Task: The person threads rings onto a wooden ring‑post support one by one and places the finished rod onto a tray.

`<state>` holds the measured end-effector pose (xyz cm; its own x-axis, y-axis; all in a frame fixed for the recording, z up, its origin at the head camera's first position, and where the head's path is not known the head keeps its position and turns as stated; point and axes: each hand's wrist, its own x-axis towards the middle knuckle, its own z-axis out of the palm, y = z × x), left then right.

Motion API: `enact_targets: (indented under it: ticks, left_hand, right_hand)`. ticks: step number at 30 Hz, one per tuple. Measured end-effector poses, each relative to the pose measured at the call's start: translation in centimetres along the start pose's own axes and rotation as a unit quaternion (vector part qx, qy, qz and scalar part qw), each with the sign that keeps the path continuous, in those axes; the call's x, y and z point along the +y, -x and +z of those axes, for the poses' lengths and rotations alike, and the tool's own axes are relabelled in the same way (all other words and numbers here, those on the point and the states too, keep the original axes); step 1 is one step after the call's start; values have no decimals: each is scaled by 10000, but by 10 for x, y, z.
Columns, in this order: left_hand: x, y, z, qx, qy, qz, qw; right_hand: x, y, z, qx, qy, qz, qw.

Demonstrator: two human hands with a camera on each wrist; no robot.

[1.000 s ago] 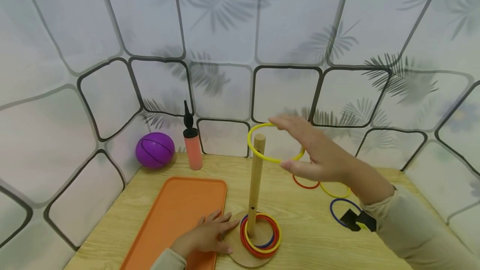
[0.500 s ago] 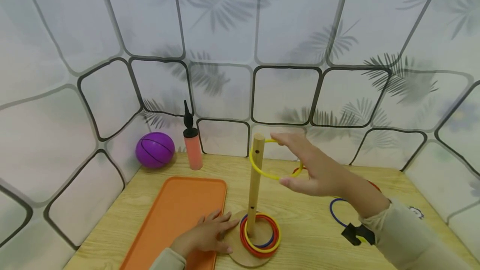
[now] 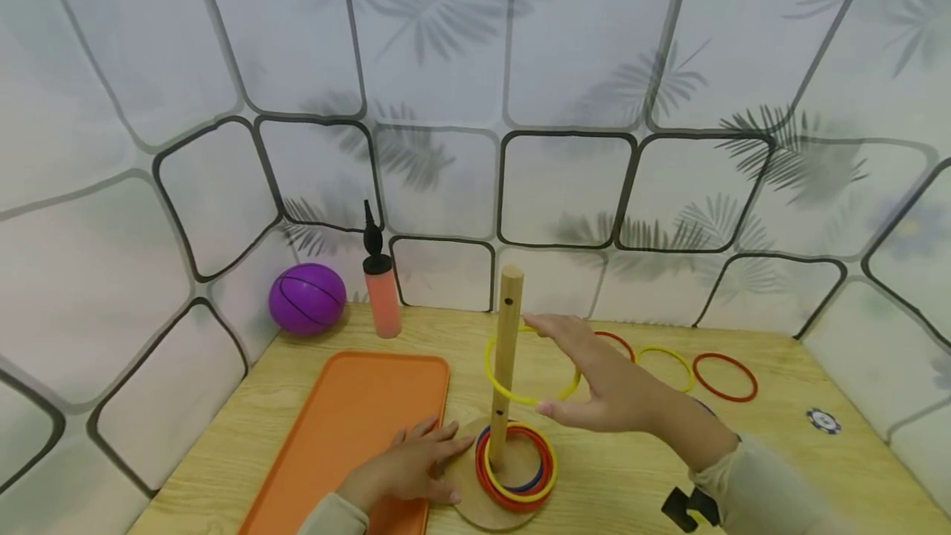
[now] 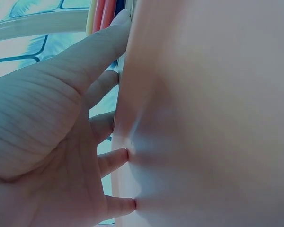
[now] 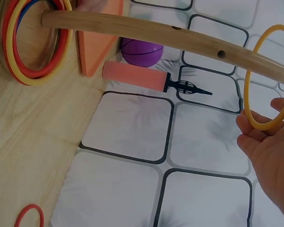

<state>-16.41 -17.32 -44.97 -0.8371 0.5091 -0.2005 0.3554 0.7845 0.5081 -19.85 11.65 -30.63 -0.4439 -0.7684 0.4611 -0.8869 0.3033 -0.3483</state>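
Note:
A wooden pole (image 3: 508,312) stands upright on a round wooden base (image 3: 475,506). Around the pole, partway down, is a yellow ring (image 3: 513,395); my right hand (image 3: 605,378) pinches it from the right, thumb on the near side and fingers on the far side. In the right wrist view the yellow ring (image 5: 246,94) loops the pole below its top end. Several red, yellow and blue rings (image 3: 553,473) lie stacked at the pole's foot. My left hand (image 3: 404,465) rests with spread fingers over the tray's edge, fingertips reaching onto the base.
An orange tray (image 3: 379,386) lies left of the base. Behind it are a purple ball (image 3: 307,299) and a pink-and-black hand pump (image 3: 383,304). Loose on the right are a yellow ring (image 3: 690,370), red rings (image 3: 755,386) and a small round chip (image 3: 823,421).
My right hand has lowered the yellow ring from the pole's top to partway down, moving slightly left. The loose rings at right show more now. My left hand stays put.

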Motion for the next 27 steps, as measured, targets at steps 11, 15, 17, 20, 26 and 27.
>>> enact_targets:
  ticks: [11,15,17,20,26,27]
  left_hand:
    - [1,-2,0,-23,6,-94,10000]
    - [0,-2,1,-25,-31,-137,9999]
    - [-1,-2,1,-28,-40,-140,9999]
    - [-1,-1,2,12,-70,-99,9999]
    - [1,1,1,94,-69,-73,9999]
    - [1,1,1,94,-58,-76,9999]
  right_hand:
    - [10,21,40,104,-330,326,9989]
    - [15,28,57,140,-410,255,9987]
    - [15,32,66,136,-486,306,9983]
    - [16,39,79,110,-618,468,9969]
    - [22,52,102,133,-666,885,9938]
    - [23,53,106,165,-647,914,9936]
